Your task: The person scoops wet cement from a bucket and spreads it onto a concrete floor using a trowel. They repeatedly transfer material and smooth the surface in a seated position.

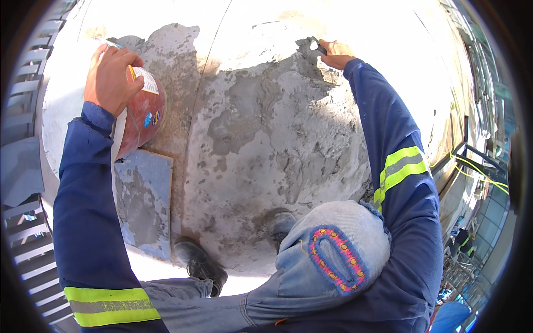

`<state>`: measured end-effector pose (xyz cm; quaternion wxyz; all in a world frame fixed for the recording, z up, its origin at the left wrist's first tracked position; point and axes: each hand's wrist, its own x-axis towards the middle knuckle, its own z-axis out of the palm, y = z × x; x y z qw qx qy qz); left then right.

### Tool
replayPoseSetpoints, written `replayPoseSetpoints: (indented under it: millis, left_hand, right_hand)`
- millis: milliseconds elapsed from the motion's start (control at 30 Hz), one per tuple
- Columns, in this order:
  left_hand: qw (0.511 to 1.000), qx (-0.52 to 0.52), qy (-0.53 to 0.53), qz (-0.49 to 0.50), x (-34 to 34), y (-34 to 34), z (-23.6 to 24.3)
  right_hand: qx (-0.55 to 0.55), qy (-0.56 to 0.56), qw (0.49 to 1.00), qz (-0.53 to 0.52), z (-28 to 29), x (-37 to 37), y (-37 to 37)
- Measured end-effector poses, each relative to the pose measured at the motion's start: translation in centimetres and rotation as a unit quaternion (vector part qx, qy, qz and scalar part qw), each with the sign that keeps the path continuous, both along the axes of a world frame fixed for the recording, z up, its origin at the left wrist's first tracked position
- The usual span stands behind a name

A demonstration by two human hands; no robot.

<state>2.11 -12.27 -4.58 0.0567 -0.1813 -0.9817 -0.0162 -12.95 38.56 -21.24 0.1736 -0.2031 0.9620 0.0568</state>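
Observation:
My left hand [112,77] is closed over the upper edge of a dusty red rounded container [143,121], which carries a white label and small stickers. My right hand [336,55] reaches far forward, its fingers wrapped round a small grey trowel-like tool [322,49]. Glare and the fingers hide most of that tool. It meets a patch of dark wet mortar [308,58] on the rough grey concrete surface [239,166]. Smeared, damp-looking mortar [239,108] spreads across the middle of this surface.
A blue-grey board [158,194] smeared with mortar lies below the red container. My dark shoes [201,266] stand at the near edge. Slatted metal [25,119] runs along the left. On the right are a dark metal frame [480,161] and a yellow cable [483,176].

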Motion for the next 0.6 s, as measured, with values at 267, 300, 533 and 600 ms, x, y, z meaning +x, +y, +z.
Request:
replayPoseSetpoints:
  millis: [267, 300, 533, 600]
  left_hand:
    - [1.0, -0.02, -0.01, 0.013, 0.0, 0.1, 0.1]
    - [1.0, -0.025, -0.008, 0.016, -0.2, 0.3, 0.0]
    - [0.999, -0.037, -0.027, 0.017, -0.5, 0.3, 0.1]
    - [0.999, -0.025, -0.038, 0.015, -0.4, 0.6, 0.3]
  right_hand:
    - [0.068, 0.016, 0.983, 0.173, 3.8, 3.5, 1.3]
    - [0.064, 0.025, 0.98, 0.185, 4.2, 3.8, 2.1]
    - [0.015, 0.075, 0.985, 0.152, 7.2, 13.6, 5.5]
    - [0.021, 0.143, 0.981, 0.129, 7.5, 18.3, 6.4]
